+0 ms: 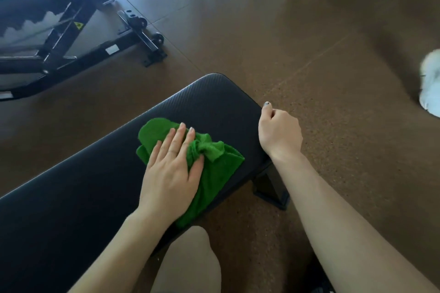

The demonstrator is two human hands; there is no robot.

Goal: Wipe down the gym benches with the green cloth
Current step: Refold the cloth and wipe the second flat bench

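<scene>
A flat black padded bench (209, 100) runs from the lower left to the centre of the view. On its near end lies a crumpled green cloth (214, 166), partly hanging over the near edge. My left hand (171, 169) presses flat on the cloth, fingers together and stretched out, thumb pinching a bunched fold. My right hand (279, 133) rests at the bench's right corner with fingers curled in and the thumb up; it holds nothing that I can see.
A second, adjustable bench (71, 31) with a black steel frame and small wheels stands at the upper left. Brown speckled rubber floor (309, 43) surrounds both. A white shoe (432, 81) shows at the right edge. My knee (188, 261) is at the bottom.
</scene>
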